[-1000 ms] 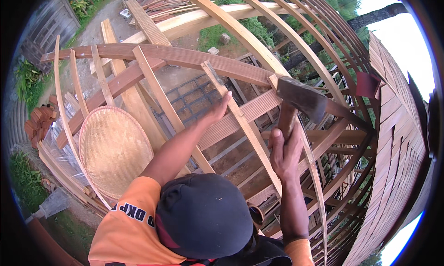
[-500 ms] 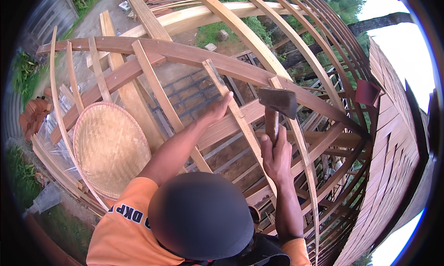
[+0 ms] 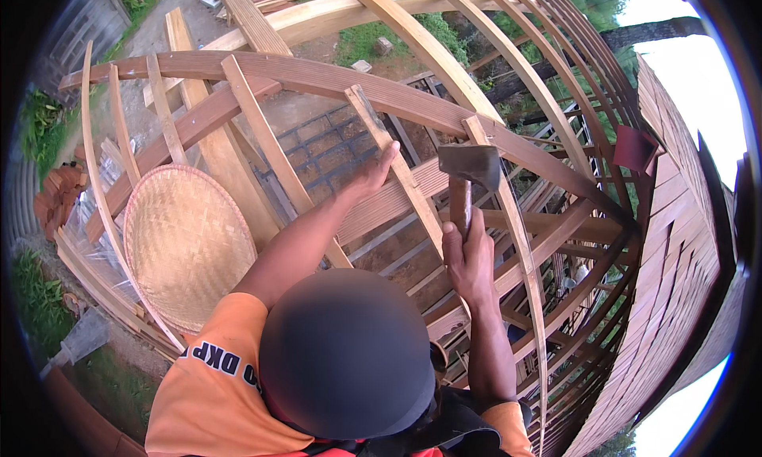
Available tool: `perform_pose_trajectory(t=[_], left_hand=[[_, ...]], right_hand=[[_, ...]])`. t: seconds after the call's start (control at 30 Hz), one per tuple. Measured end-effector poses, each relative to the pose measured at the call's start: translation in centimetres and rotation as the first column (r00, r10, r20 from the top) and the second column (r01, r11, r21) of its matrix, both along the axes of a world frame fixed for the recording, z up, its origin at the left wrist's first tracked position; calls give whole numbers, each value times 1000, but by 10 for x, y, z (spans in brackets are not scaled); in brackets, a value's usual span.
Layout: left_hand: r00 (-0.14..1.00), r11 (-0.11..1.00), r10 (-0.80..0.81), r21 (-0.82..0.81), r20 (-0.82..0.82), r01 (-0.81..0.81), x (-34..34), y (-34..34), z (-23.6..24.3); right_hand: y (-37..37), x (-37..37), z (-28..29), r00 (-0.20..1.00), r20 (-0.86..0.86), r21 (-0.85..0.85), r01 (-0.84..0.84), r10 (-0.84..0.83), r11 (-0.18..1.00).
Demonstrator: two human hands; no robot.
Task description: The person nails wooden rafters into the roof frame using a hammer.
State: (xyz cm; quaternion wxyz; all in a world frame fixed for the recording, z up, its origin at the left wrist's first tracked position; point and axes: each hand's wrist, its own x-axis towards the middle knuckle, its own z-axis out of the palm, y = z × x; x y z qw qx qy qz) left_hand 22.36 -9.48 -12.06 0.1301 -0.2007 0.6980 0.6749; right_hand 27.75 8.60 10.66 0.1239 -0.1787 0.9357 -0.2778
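In the head view, holding both hands apart above an open timber frame (image 3: 432, 48). Gripping a hammer (image 3: 461, 191) with the right hand (image 3: 472, 266), wrapping fingers around the wooden handle (image 3: 460, 209) and pointing the dark metal head (image 3: 475, 165) toward the far side. Overlapping, with that head, the left edge of a slender right batten (image 3: 525, 254); cannot tell touching from hovering. Touching the left edge of a pale batten (image 3: 409, 188) near its far end with the left hand (image 3: 371, 173). Hiding most fingers at the wood, so cannot tell clamping from merely resting. Crossing a reddish crossbeam (image 3: 377, 212) with that pale batten, slanting from far left to near right, and holding the hammer just to its right. Reaching the left forearm (image 3: 294, 254) past a round woven tray (image 3: 186, 242) on the left. Facing a curved brown beam (image 3: 317, 74) farther off, beyond both hands. Wearing a dark cap (image 3: 349, 354) and an orange shirt (image 3: 210, 397) at the near side. Having a shingled roof (image 3: 647, 298) rising on the right and reddish tiles (image 3: 57, 195) lying in a heap on the far left.
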Motion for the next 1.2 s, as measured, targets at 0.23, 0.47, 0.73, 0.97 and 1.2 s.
perform_pose_trajectory(t=[0.23,0.47,0.73,0.97,1.2], left_hand=[[992,997,-74,4,100,74,-7,1,1],[999,999,-8,-47,41,9,-16,-5,-16],[986,993,-94,-63,134,103,-6,-4,15],[999,998,-1,-65,-52,-2,1,5,5],[998,997,-45,-68,43,48,-1,-4,8]], right_hand=[[-19,-4,64,871,-408,-881,-296,-274,370],[15,5,-31,991,92,103,-109,99,989],[-28,-9,72,858,-457,-852,-345,-235,394],[14,-4,-22,992,124,196,-47,23,980],[-41,-24,106,784,-563,-776,-393,-261,493]])
